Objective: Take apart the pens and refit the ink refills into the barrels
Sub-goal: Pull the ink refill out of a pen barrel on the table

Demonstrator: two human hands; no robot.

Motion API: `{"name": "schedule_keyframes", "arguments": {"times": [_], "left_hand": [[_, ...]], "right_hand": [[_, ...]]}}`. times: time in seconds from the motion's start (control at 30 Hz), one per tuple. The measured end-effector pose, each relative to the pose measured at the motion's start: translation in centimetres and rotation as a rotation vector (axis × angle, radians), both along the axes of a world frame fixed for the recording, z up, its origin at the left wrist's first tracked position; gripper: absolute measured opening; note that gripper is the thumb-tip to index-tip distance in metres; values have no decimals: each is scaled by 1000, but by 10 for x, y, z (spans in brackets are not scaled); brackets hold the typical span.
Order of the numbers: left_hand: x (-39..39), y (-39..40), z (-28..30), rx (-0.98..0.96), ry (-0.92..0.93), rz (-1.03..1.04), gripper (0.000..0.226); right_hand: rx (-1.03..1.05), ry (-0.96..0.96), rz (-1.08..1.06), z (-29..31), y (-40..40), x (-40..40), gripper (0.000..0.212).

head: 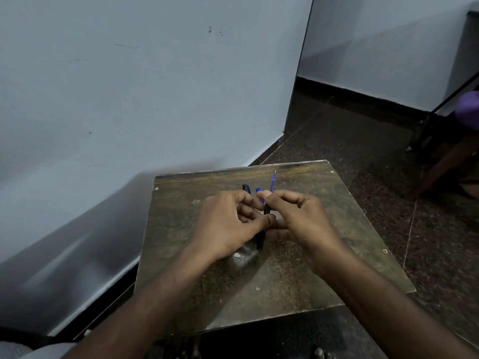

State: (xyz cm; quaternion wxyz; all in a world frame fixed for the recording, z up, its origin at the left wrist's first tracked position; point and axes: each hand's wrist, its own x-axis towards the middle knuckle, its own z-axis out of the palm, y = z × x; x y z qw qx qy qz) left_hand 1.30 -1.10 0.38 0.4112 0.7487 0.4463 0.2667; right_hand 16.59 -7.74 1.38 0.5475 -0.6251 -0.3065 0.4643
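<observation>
Black barrel (pixel 260 237): a slim, dark, smooth tube, standing a little tilted over the middle of the table; its lower end is close to the tabletop.
Blue refill (pixel 272 181): a thin blue stick with a fine pale tip, rising past the fingers toward the far edge of the table.
Left hand (pixel 228 226): fingers curled, the thumb pressing on the side of the black barrel.
Right hand (pixel 298 216): fingers bent, pinching the upper part of the pen just beside the left hand.
Other pen parts (pixel 246 188): a short dark piece and a small blue piece, behind the knuckles, on the far half of the table; partly hidden.
Table (pixel 324 268): small, square, worn brown wood with scratches, pale spots and one shiny patch.
</observation>
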Motion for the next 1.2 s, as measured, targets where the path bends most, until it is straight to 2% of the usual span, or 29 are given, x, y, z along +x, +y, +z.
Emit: {"name": "schedule_keyframes", "arguments": {"times": [0.2, 0.3, 0.37, 0.47, 0.5, 0.57, 0.7, 0.9, 1.2], "left_hand": [[-5, 0, 5, 8, 52, -29, 16], [-7, 2, 7, -1, 61, 5, 16], [-9, 4, 8, -13, 44, 23, 17], [-11, 7, 8, -29, 18, 38, 18], [-12, 8, 7, -33, 12, 39, 19], [-12, 8, 6, -33, 11, 37, 19], [-10, 7, 5, -31, 7, 36, 19], [-12, 7, 6, -41, -4, 40, 19], [-14, 7, 10, -42, -18, 56, 20]], "right_hand": [[44, 164, -147, 6, 14, 25, 17], [110, 130, -254, 15, 22, 55, 19], [128, -120, -279, 17, 22, 79, 20], [16, -808, -220, 12, 19, 106, 11], [-25, -950, -182, 10, 19, 109, 9], [-84, -1072, -106, 2, 21, 108, 14], [-148, -1107, -19, -13, 30, 102, 20], [-230, -1143, 5, -16, 33, 96, 16], [-181, -1162, -3, -8, 29, 93, 14]]}}
